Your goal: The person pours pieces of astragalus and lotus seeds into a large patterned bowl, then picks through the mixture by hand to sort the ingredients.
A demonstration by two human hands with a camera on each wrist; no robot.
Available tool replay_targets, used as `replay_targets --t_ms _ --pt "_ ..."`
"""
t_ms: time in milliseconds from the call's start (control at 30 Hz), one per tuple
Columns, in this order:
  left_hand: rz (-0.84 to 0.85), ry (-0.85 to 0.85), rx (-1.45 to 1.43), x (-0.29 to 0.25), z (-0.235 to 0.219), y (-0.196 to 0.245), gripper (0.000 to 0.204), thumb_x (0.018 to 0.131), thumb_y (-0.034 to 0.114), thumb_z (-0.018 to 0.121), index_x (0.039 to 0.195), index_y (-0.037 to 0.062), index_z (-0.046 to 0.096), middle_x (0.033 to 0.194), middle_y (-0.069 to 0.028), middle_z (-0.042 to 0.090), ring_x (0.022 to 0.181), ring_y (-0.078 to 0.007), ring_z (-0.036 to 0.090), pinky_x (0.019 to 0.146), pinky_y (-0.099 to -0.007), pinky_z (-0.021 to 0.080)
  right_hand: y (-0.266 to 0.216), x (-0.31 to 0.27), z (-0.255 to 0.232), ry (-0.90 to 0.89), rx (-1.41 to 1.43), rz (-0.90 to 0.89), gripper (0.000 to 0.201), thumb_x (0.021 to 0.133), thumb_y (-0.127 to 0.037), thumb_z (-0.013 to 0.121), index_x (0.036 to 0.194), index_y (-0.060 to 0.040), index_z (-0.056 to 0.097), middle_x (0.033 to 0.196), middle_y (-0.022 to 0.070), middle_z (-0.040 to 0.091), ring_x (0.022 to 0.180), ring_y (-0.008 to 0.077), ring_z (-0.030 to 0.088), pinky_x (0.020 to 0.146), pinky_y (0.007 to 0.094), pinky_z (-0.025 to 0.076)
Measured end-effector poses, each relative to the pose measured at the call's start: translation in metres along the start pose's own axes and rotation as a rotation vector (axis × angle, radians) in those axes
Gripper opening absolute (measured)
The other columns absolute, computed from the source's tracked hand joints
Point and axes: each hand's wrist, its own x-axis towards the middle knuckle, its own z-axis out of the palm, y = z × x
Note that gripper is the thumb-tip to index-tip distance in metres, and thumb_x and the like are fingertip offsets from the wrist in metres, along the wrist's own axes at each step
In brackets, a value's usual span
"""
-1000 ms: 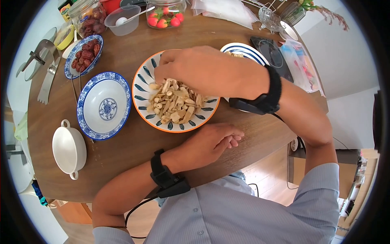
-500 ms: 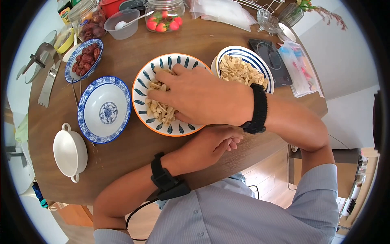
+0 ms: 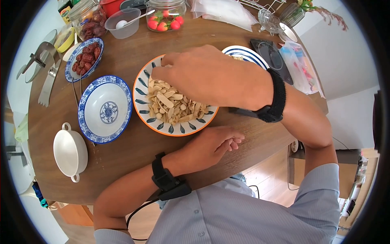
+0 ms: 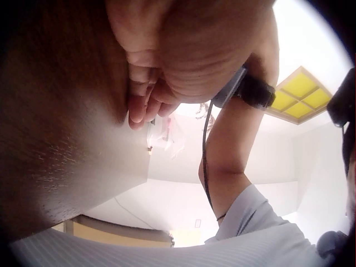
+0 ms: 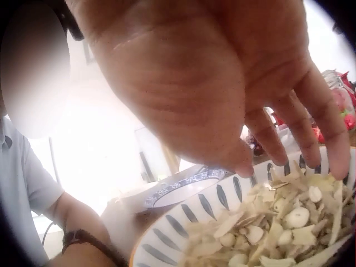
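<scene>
My right hand (image 3: pixel 209 77) is over the far side of an orange-rimmed plate (image 3: pixel 141 105), covering part of it. On the plate lies a heap of pale dried slices (image 3: pixel 174 106), with small round white pieces among them. In the right wrist view the fingers (image 5: pixel 295 122) hang down apart, tips close to the heap, with no slice between them. My left hand (image 3: pixel 211 143) rests at the table's near edge below the plate, its fingers loosely bent and holding nothing. Behind my right wrist, a blue-striped plate (image 3: pixel 248 52) is mostly hidden.
Left of the plate are a blue-and-white dish (image 3: pixel 91 110), a white two-handled bowl (image 3: pixel 70 152) and a dish of red dates (image 3: pixel 85 59). Glass jars (image 3: pixel 165 16) and a clear tub (image 3: pixel 122 25) line the back. A black scale (image 3: pixel 271 59) and plastic bags (image 3: pixel 300 67) are at right.
My right hand dipped into the heap with spread fingers, then rose and moved back toward the plate's far side, uncovering the slices, which lie differently. My left hand stayed put.
</scene>
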Motion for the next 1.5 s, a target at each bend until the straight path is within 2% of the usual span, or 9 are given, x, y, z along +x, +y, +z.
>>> replay_targets --t_ms 367,567,667,767,833,900,1100,1333,1500 --pt "-0.004 -0.016 0.022 0.002 -0.001 0.003 0.027 0.100 -0.009 0.048 0.123 -0.0032 0.062 0.103 -0.0137 0.072 0.092 -0.0202 0.071 0.084 -0.0327 0.058 -0.019 0.001 0.025 -0.031 -0.018 -0.037 0.045 0.088 -0.019 0.073 0.131 -0.0112 0.064 0.123 0.0133 0.061 0.109 0.0332 0.067 0.080 0.0426 0.058" --pt "-0.075 -0.027 -0.001 0.002 -0.001 0.006 0.026 0.102 -0.007 0.048 0.123 -0.0029 0.062 0.104 -0.0135 0.072 0.094 -0.0193 0.071 0.085 -0.0322 0.058 0.005 -0.010 -0.009 -0.041 0.092 -0.065 0.042 0.088 -0.017 0.070 0.129 -0.0087 0.067 0.127 0.0175 0.064 0.114 0.0374 0.067 0.090 0.0449 0.057" --pt "-0.065 -0.022 -0.033 0.003 0.000 0.003 0.026 0.103 -0.006 0.047 0.123 -0.0030 0.063 0.104 -0.0133 0.072 0.095 -0.0189 0.071 0.085 -0.0317 0.057 0.014 -0.020 -0.023 -0.250 0.122 -0.141 0.090 0.072 -0.016 0.087 0.153 -0.0265 0.048 0.156 0.0171 0.045 0.129 0.0403 0.056 0.098 0.0469 0.056" --pt "-0.070 -0.035 -0.018 0.003 -0.001 0.005 0.025 0.103 -0.005 0.047 0.123 -0.0032 0.063 0.104 -0.0130 0.072 0.095 -0.0187 0.071 0.085 -0.0315 0.057 0.004 -0.022 -0.017 -0.295 0.110 -0.131 0.094 0.071 -0.014 0.087 0.154 -0.0275 0.046 0.159 0.0154 0.040 0.130 0.0403 0.055 0.100 0.0479 0.056" --pt "-0.060 -0.029 -0.016 0.002 -0.001 0.004 0.025 0.103 -0.005 0.047 0.123 -0.0031 0.063 0.104 -0.0130 0.072 0.094 -0.0186 0.071 0.085 -0.0315 0.057 0.001 -0.018 -0.004 -0.298 0.080 -0.124 0.092 0.074 -0.011 0.085 0.155 -0.0288 0.045 0.160 0.0145 0.039 0.128 0.0391 0.056 0.101 0.0484 0.055" --pt "-0.055 -0.021 -0.018 0.002 0.000 0.003 0.025 0.104 -0.005 0.047 0.123 -0.0029 0.063 0.104 -0.0130 0.072 0.094 -0.0185 0.071 0.085 -0.0314 0.057 0.004 -0.014 0.027 -0.050 0.019 -0.239 0.080 0.077 -0.006 0.080 0.149 -0.0263 0.051 0.153 0.0142 0.045 0.125 0.0379 0.058 0.096 0.0474 0.057" --pt "-0.065 -0.023 0.012 0.001 -0.001 0.005 0.024 0.104 -0.004 0.049 0.123 -0.0025 0.063 0.104 -0.0126 0.072 0.093 -0.0181 0.071 0.084 -0.0312 0.057 0.007 -0.003 0.022 -0.083 0.079 -0.186 0.048 0.083 -0.001 0.069 0.129 -0.0167 0.064 0.133 0.0130 0.057 0.115 0.0351 0.064 0.091 0.0441 0.057" --pt "-0.071 -0.021 -0.029 0.001 0.000 0.003 0.025 0.104 -0.005 0.048 0.125 -0.0024 0.063 0.107 -0.0127 0.072 0.097 -0.0182 0.071 0.086 -0.0312 0.058 0.021 -0.012 -0.008 0.023 0.321 -0.134 0.053 0.083 0.003 0.068 0.133 -0.0130 0.064 0.137 0.0137 0.061 0.113 0.0364 0.065 0.094 0.0451 0.055" --pt "-0.095 -0.017 -0.044 0.001 0.001 0.004 0.027 0.104 -0.005 0.048 0.127 -0.0024 0.063 0.110 -0.0122 0.071 0.101 -0.0174 0.071 0.088 -0.0308 0.058 0.029 -0.018 -0.007 -0.096 0.293 -0.155 0.066 0.082 -0.010 0.076 0.144 -0.0160 0.056 0.148 0.0167 0.054 0.130 0.0404 0.056 0.103 0.0482 0.051"
